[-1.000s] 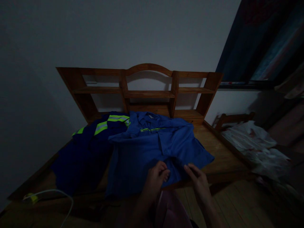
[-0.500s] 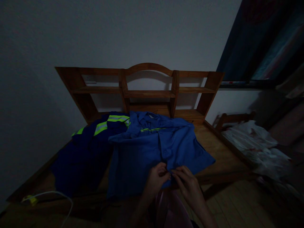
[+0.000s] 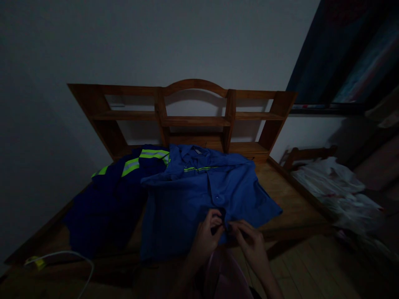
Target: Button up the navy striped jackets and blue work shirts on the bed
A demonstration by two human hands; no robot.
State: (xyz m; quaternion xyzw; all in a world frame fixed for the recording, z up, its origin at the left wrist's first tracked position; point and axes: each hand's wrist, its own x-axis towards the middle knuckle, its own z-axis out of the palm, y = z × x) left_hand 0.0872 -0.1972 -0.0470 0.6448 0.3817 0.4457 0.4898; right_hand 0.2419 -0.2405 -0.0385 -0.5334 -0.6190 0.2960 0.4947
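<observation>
A blue work jacket point(image 3: 183, 203) lies spread on the wooden desk point(image 3: 277, 182), its collar toward the back and its hem at the front edge. Thumb and fingers of my left hand point(image 3: 208, 232) pinch the front placket near the hem. Close beside it, my right hand point(image 3: 249, 238) pinches the other side of the same opening. A button point(image 3: 217, 197) shows on the placket just above my hands. Whatever lies right between my fingertips is too dark to make out.
Left of the jacket lies a dark blue garment point(image 3: 106, 207) with yellow-green reflective bands. A wooden shelf unit point(image 3: 196, 121) stands at the back against the wall. White plastic bags point(image 3: 333, 182) sit at the right. A white cable point(image 3: 68, 252) crosses the front left corner.
My hands have shifted slightly right and drawn a little apart, still pinching the jacket's front edges. The button above them shows more clearly. The garments stay in place.
</observation>
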